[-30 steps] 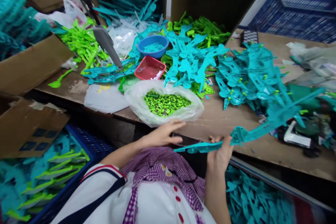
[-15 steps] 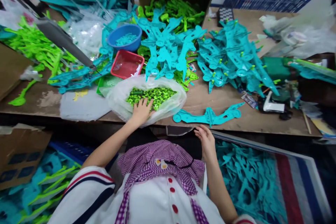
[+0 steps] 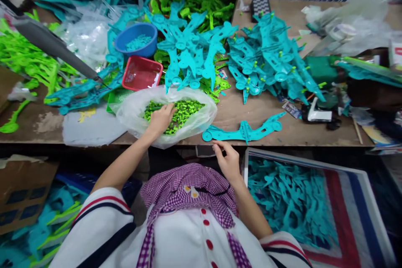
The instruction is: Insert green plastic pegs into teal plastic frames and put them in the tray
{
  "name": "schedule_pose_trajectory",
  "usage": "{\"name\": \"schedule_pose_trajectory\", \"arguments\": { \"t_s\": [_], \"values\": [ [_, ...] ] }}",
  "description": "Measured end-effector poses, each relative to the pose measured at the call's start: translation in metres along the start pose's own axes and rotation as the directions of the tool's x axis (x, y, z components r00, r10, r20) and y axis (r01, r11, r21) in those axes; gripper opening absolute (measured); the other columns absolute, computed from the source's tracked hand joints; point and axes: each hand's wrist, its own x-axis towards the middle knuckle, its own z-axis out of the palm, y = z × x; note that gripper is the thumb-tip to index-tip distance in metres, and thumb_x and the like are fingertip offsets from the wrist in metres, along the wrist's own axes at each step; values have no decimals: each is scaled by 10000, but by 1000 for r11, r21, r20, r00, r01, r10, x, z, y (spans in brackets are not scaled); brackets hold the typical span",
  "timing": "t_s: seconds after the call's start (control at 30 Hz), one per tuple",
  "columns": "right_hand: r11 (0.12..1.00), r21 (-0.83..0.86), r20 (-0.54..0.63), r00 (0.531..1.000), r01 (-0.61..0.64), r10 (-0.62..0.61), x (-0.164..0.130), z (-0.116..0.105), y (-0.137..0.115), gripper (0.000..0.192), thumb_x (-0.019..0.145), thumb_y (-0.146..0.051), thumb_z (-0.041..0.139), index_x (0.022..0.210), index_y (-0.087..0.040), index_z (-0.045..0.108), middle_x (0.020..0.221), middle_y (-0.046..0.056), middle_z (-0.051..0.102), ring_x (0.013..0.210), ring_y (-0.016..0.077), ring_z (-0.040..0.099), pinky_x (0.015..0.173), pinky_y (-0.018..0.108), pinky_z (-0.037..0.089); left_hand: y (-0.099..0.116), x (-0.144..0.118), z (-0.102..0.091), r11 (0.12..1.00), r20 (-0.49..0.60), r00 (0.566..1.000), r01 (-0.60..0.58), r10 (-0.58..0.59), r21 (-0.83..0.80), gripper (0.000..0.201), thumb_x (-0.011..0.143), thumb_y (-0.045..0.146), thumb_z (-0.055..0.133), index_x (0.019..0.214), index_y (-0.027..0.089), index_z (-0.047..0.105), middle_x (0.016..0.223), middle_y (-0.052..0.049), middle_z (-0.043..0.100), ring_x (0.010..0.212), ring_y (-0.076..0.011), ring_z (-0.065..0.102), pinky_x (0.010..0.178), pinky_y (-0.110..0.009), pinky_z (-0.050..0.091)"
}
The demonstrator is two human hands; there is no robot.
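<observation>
My left hand is inside a clear plastic bag on the table. Its fingers, bent a little, reach among many small bright green plastic pieces; the fingertips are partly hidden there. At the table's front edge, my right hand has its fingers curled, with thumb and forefinger close together. Whatever may be between them is too small to make out. Just beyond it lies a long turquoise plastic part, flat on the table and apart from the hand.
Turquoise parts are piled at the right and centre. A red tray and a blue bowl stand behind the bag. A grey arm slants in from the left. Below the table, a lined container holds more turquoise parts.
My left hand has pushed deeper into the green pieces, its fingers less spread. My right hand has shifted left along the table edge and curled more. The whole view has swung slightly.
</observation>
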Motion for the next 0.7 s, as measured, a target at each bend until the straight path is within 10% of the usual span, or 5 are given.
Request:
{"name": "schedule_pose_trajectory", "arguments": {
  "t_s": [0.13, 0.27, 0.43, 0.7],
  "values": [
    [999, 53, 34, 999, 7, -9, 12, 6, -8, 202, 895, -351, 578, 981, -244, 726, 970, 44, 738, 884, 190, 680, 862, 347, 519, -6, 14, -16, 867, -164, 981, 7, -102, -498, 213, 900, 344, 574, 1014, 184, 654, 925, -67, 692, 833, -189, 637, 724, -247, 453],
    [998, 67, 10, 1000, 18, -19, 16, 13, -26, 217, 930, -344, 541, 1031, -243, 704, 934, 35, 731, 816, 169, 677, 784, 315, 530, -8, -7, -25, 249, 98, 936, 189, -337, -950, 168, 868, 342, 615, 858, 174, 611, 586, 40, 543, 428, -66, 450, 388, -163, 271],
    [953, -2, 258, 921, 304, -293, 54, 77, -57, 280, 944, -384, 535, 1123, -202, 650, 996, 63, 698, 856, 178, 654, 787, 302, 497, 17, -34, -8, -286, 360, 854, 263, -375, -921, 162, 875, 327, 619, 867, 171, 575, 555, 62, 513, 351, -37, 417, 307, -143, 146],
    [842, -391, 468, 868, 371, -166, 86, 124, -72, 245, 982, -367, 466, 1015, -214, 654, 1011, 67, 636, 822, 179, 619, 668, 280, 423, 31, -39, 1, -619, 512, 763, 192, -394, -762, 175, 924, 252, 506, 790, 158, 569, 610, 51, 559, 490, -39, 543, 506, -130, 429]
  ]
}}
